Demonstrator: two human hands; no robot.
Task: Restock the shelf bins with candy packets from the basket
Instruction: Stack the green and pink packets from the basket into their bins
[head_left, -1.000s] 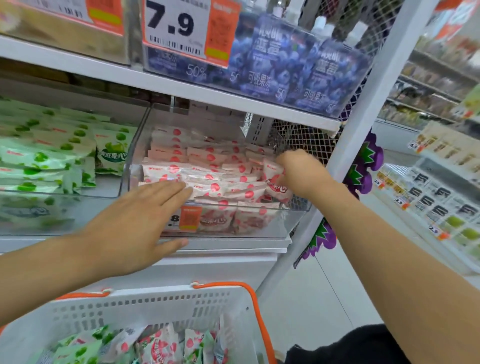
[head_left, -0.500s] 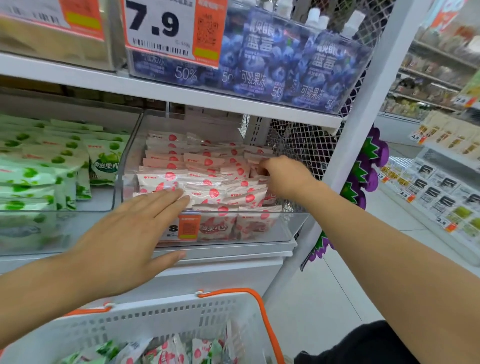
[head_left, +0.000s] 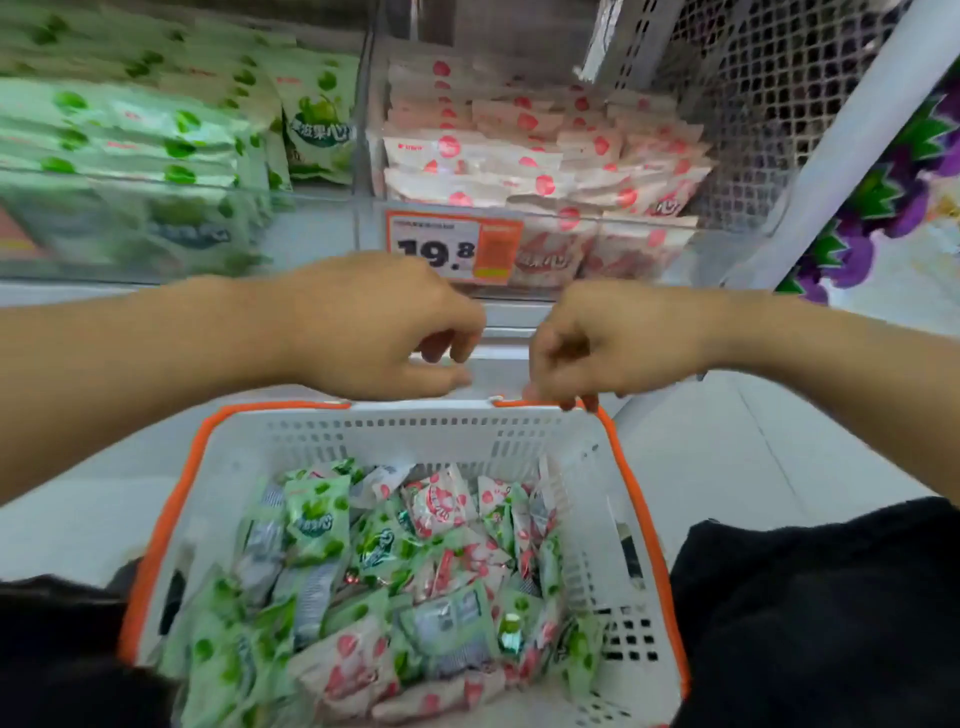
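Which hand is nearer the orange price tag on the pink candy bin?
Left. The left hand sits just below the price tag, overlapping its lower edge in view. The right hand is lower and off to the tag's right.

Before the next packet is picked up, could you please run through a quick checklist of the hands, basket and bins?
1. Left hand free: ok, fingers loosely curled, nothing held.
2. Right hand free: ok, holds nothing, fingertips at the basket rim.
3. Basket stocked: ok, green and pink packets mixed inside.
4. Pink bin has room: cannot tell, it looks nearly full.
5. Green bin has room: ok, gap at its right front.
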